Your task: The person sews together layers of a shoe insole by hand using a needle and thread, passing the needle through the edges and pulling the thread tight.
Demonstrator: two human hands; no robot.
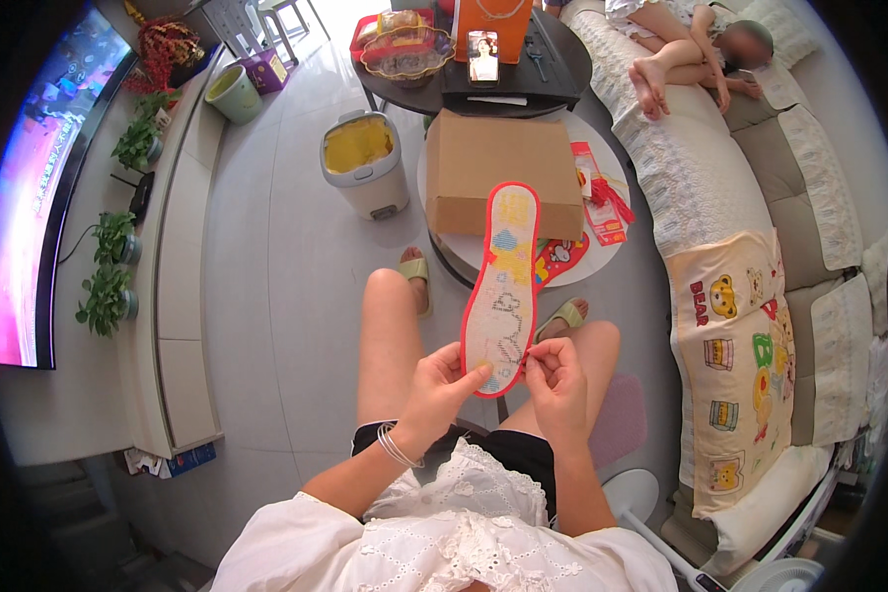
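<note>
An embroidered insole [505, 296] with a red border is held up over my knees, toe end pointing away. Its pale mesh face carries yellow, blue and grey stitching. My left hand [448, 388] grips the heel end, the thumb lying on the face and the fingers behind it. At the right edge of the heel, my right hand [559, 381] has thumb and forefinger pinched together on the red border. Whether a needle or thread is between those fingertips is too small to tell. Partly hidden behind the insole, a red patterned insole [562, 255] lies on the white round table [607, 263].
A cardboard box [499, 159] and red packaging [599, 200] rest on the white table. Beyond stands a dark table [573, 55] with a phone [483, 59] and baskets [407, 55]. A trash bin [364, 166] is left. A person [681, 55] lies on the sofa [777, 163].
</note>
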